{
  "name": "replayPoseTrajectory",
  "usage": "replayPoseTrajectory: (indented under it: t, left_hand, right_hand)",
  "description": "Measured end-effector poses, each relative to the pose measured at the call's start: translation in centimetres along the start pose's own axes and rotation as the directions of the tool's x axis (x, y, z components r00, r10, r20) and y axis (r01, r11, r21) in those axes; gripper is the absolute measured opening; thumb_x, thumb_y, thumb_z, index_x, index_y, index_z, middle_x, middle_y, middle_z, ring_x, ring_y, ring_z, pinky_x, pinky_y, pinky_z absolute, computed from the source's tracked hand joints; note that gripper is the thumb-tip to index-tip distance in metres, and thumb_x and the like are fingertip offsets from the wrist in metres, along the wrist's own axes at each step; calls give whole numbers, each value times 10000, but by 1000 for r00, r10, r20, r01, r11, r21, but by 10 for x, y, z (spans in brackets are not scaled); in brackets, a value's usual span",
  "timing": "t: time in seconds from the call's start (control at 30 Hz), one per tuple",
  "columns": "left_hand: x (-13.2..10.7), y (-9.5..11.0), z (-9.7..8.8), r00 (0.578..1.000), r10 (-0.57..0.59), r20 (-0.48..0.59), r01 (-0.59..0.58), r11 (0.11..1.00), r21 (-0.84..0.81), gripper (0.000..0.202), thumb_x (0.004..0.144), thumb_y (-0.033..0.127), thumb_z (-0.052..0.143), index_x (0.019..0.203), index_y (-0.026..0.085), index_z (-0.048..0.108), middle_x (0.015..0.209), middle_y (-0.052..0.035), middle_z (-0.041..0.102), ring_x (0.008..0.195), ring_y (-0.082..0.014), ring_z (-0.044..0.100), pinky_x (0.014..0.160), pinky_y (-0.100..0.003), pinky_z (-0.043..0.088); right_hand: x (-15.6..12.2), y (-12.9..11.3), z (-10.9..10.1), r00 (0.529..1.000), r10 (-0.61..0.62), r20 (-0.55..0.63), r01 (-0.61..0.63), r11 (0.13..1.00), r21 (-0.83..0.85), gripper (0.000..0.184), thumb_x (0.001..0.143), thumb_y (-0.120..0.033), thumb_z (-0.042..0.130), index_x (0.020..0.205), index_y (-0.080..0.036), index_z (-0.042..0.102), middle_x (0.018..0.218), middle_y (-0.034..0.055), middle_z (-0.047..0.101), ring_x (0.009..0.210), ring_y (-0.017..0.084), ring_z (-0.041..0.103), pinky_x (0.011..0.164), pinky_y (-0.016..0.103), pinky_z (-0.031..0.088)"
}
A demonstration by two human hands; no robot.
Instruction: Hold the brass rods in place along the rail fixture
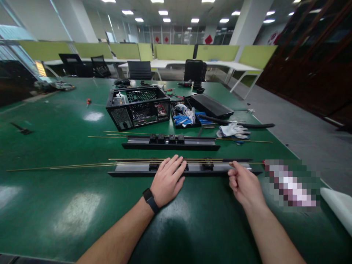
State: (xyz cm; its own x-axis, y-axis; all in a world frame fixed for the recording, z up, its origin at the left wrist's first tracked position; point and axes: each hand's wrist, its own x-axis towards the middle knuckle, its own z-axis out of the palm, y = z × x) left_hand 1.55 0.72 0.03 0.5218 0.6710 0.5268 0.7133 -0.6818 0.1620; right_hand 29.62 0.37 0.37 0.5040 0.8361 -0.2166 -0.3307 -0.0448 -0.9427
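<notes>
My left hand (168,179) lies flat with fingers spread on the near black rail (132,168), covering one of its small black blocks. My right hand (243,183) hovers at the rail's right end with fingers curled inward, thumb and forefinger close to the rail's edge; whether it pinches anything is hidden. Thin brass rods (82,165) run along and past the rail to the left. A second black rail (170,143) with several black blocks lies parallel farther back, with more brass rods (247,140) beside it.
An open black computer case (137,107) stands behind the rails on the green table (68,205). A tray (184,115) with blue-white items, white gloves (233,130), a black hose (255,125) and a flat black panel (211,105) lie at right. Office chairs and desks stand beyond.
</notes>
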Motion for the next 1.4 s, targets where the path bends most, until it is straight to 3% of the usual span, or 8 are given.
replayPoseTrajectory:
  t: [0.07, 0.27, 0.47, 0.73, 0.93, 1.03, 1.17, 1.4]
  left_hand:
    - [0, 0, 0, 1000, 2, 0, -2, 1000, 1, 542, 948, 251, 536, 1478, 195, 439, 1514, -98, 482, 1449, -270, 375, 1191, -493, 311]
    - [1, 1, 0, 1000, -8, 16, 8, 1000, -2, 542, 951, 250, 530, 1482, 195, 436, 1530, -97, 462, 1461, -268, 356, 1196, -488, 307]
    - [0, 0, 0, 1000, -1, 4, 1, 1000, -6, 554, 943, 250, 538, 1485, 205, 433, 1515, -101, 481, 1448, -272, 379, 1193, -492, 312]
    - [1, 1, -1, 1000, 0, -8, 0, 1000, -13, 581, 937, 243, 547, 1501, 215, 411, 1512, -103, 484, 1447, -274, 380, 1186, -500, 323]
    - [0, 0, 0, 1000, -8, 17, 8, 1000, -3, 536, 952, 260, 529, 1477, 192, 444, 1524, -96, 470, 1453, -266, 371, 1197, -483, 307]
    - [0, 1, 1, 1000, -10, 9, 10, 1000, -3, 540, 950, 255, 531, 1479, 195, 441, 1519, -97, 477, 1452, -266, 373, 1193, -488, 310]
    - [0, 1, 1, 1000, -13, 7, 13, 1000, -9, 541, 948, 247, 532, 1480, 203, 441, 1520, -96, 476, 1455, -267, 368, 1192, -491, 311]
    - [1, 1, -2, 1000, -8, 18, 8, 1000, -8, 537, 952, 255, 527, 1479, 197, 440, 1523, -96, 472, 1453, -267, 370, 1195, -491, 304]
  right_hand:
    - [1, -2, -2, 1000, -3, -16, 3, 1000, 22, 372, 692, -431, 848, 862, -163, 654, 572, -33, 589, 306, 50, 379, 238, 148, 224]
    - [-13, 1, 11, 971, 97, 220, -77, 993, -95, 409, 714, -493, 835, 773, -159, 607, 612, 3, 624, 283, 30, 347, 240, 149, 190]
    - [-3, 0, 2, 1000, -1, 31, 1, 1000, 7, 357, 732, -451, 808, 863, -172, 628, 582, -17, 608, 292, 53, 370, 240, 158, 217]
    - [-14, 3, 13, 972, 81, 222, -60, 993, -102, 398, 759, -502, 798, 867, -153, 639, 628, 7, 640, 286, 36, 353, 246, 153, 183]
    - [-5, 1, 4, 1000, -20, 23, 19, 1000, 14, 368, 733, -459, 814, 824, -182, 590, 586, -29, 609, 297, 49, 382, 246, 155, 220]
    - [-7, 0, 5, 996, -20, 90, 18, 1000, 15, 374, 722, -444, 834, 808, -187, 577, 588, -41, 597, 301, 41, 374, 250, 148, 223]
    - [-13, 3, 11, 973, 68, 222, -52, 996, -76, 393, 747, -487, 816, 804, -168, 593, 619, -12, 625, 291, 31, 358, 249, 148, 193]
    - [-8, 1, 7, 999, -20, 50, 20, 1000, 4, 363, 747, -473, 803, 837, -182, 606, 579, -31, 599, 300, 49, 380, 248, 150, 218]
